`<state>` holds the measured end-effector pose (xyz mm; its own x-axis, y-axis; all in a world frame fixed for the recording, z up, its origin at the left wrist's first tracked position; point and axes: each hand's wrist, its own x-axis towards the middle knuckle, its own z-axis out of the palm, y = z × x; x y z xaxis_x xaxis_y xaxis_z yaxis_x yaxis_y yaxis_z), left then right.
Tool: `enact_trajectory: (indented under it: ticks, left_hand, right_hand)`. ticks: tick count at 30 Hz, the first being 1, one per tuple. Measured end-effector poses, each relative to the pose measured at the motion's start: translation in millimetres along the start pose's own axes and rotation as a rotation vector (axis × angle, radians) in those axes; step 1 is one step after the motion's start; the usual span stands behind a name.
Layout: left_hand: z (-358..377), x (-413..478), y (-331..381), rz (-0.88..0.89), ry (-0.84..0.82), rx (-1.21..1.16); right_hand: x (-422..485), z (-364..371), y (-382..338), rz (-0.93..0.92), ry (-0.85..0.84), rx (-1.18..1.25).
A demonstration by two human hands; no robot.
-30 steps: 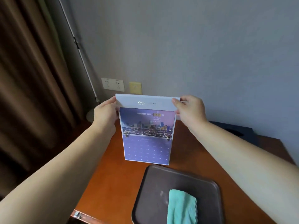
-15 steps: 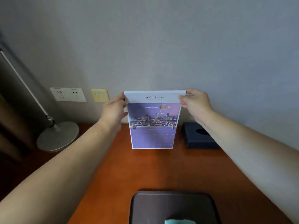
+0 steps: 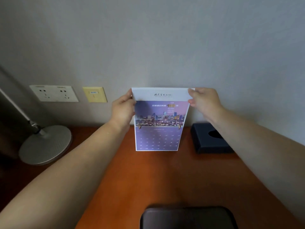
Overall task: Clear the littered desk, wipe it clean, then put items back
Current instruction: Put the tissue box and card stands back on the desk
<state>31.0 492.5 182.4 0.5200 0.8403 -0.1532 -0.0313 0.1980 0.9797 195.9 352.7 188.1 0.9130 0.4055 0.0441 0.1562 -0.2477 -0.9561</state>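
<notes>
Left grip (image 3: 123, 111) and right grip (image 3: 203, 103) still pinch the calendar (image 3: 159, 123) at its top corners; it is now farther back over the surface (image 3: 148, 179), beside the box (image 3: 208, 142).

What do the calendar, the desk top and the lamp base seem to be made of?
Calendar: printed paper or thin card, smooth, with two small gold-coloured rings. Desk top: reddish-brown wood or veneer, smooth, with a soft sheen. Lamp base: silver disc, matte, likely metal, possibly painted plastic.
</notes>
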Motion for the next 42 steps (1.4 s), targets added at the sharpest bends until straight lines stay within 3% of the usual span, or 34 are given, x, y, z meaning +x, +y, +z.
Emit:
enact_trajectory:
  ticks: [5,26,33,37,42]
  left_hand:
    - [2,6,0,0.011,-0.02,0.075]
    - [-1,13,-15,0.001,-0.042,0.185]
    - [3,8,-18,0.031,-0.061,0.212]
    - [-1,-5,-21,0.037,-0.06,0.314]
    - [-17,-36,-41,-0.001,-0.057,0.639]
  right_hand:
    - [8,0,0,0.01,0.037,-0.104]
    - [21,-2,6,0.23,-0.023,0.23]
    - [12,-6,7,0.189,-0.067,0.161]
    - [-2,-15,16,0.151,-0.079,-0.035]
    - [-35,-27,35,0.039,-0.076,-0.343]
